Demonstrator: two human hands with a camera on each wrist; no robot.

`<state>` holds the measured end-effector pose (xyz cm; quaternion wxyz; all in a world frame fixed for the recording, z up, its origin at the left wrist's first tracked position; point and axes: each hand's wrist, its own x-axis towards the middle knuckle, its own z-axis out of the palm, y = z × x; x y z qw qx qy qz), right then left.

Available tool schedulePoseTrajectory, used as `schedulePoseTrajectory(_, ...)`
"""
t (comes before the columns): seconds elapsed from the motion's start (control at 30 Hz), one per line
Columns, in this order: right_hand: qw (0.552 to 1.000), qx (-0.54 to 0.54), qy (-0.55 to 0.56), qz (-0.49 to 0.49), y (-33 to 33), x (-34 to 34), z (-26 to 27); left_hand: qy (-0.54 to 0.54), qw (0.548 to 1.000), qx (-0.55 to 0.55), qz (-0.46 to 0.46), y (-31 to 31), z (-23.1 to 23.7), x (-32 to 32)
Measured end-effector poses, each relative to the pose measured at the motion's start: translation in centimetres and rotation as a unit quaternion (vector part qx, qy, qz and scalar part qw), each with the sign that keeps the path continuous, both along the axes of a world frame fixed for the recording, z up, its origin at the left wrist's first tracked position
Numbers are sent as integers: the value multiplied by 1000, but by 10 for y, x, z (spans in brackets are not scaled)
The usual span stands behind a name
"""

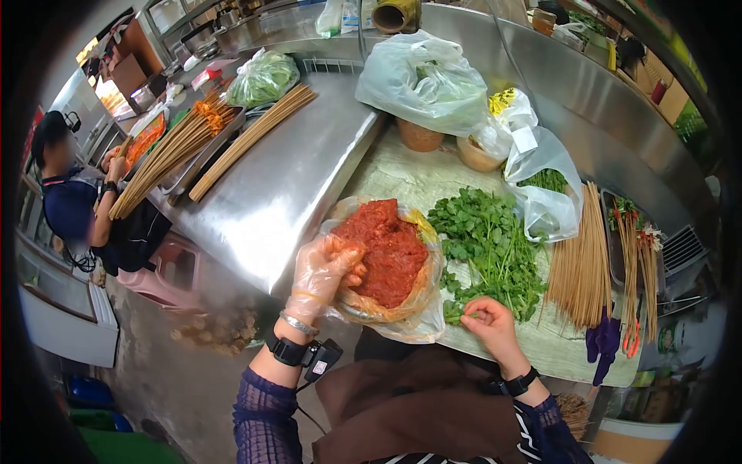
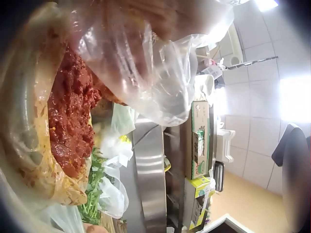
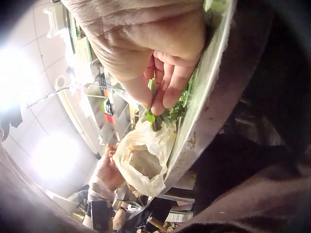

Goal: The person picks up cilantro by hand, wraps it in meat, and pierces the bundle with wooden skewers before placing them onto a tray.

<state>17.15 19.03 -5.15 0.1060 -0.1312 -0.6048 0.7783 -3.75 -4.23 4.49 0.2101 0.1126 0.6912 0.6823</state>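
Note:
My left hand [image 1: 328, 267], in a clear plastic glove stained reddish, is at the left rim of a bag-lined bowl [image 1: 379, 313]. Its fingers are curled; I cannot tell whether any meat is inside them. Red, minced-looking marinated meat [image 1: 382, 251] fills the bowl and shows close up in the left wrist view. My bare right hand [image 1: 495, 329] pinches a small cilantro sprig [image 3: 154, 120] between thumb and fingers, at the table's front edge. Just beyond it spreads a large heap of loose cilantro [image 1: 495, 255].
Bamboo skewers [image 1: 583, 263] lie right of the cilantro, near a tray with finished skewers [image 1: 630, 224] and orange-handled scissors [image 1: 634, 336]. Plastic bags of greens [image 1: 425, 77] stand behind. On the steel counter [image 1: 270, 185] at left are more skewers [image 1: 251, 143]. Another person [image 1: 73, 189] works there.

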Motion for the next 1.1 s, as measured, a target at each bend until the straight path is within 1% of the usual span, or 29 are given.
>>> schedulePoseTrajectory(0.07, 1000, 4, 1, 0, 0, 0, -1, 24, 999, -34, -14, -2, -1, 0)
schedulePoseTrajectory(0.17, 1000, 1, 4, 0, 0, 1, -1, 12, 999, -5, -36, -1, 0, -2)
schedulePoseTrajectory(0.27, 1000, -10, 10, 3, 0, 1, 0, -24, 999, 14, -35, 3, 3, 0)
schedulePoseTrajectory(0.37, 1000, -14, 15, 7, 0, 2, 0, 98, 993, -18, -58, 2, -10, -5)
schedulePoseTrajectory(0.57, 999, -27, 20, 14, 2, 2, 2, 116, 988, 45, -95, 10, 12, 2)
schedulePoseTrajectory(0.67, 999, -21, 29, 18, 2, 3, 1, 218, 971, 26, -96, 12, 10, -1)
schedulePoseTrajectory(0.77, 999, -11, 31, 19, -1, 5, 3, 330, 941, -50, -57, 16, 21, 8)
schedulePoseTrajectory(0.83, 999, 7, 44, 27, -3, 4, 15, 283, 957, -18, -61, 17, 19, 9)
schedulePoseTrajectory(0.87, 998, 35, 46, 36, -4, 3, 24, 259, 964, -2, -63, 18, 18, 10)
schedulePoseTrajectory(0.93, 993, 91, 49, 49, -4, 1, 46, 173, 984, 0, -35, 19, 4, 11)
schedulePoseTrajectory(1.0, 980, 182, 57, 64, -2, -5, 74, 87, 996, 1, -8, 21, -12, 13)
schedulePoseTrajectory(1.03, 970, 226, 58, 71, -2, -7, 86, 85, 996, 27, 4, 24, -17, 18)
schedulePoseTrajectory(1.1, 962, 244, 73, 102, -4, -15, 104, -17, 994, 104, 14, 26, -30, 26)
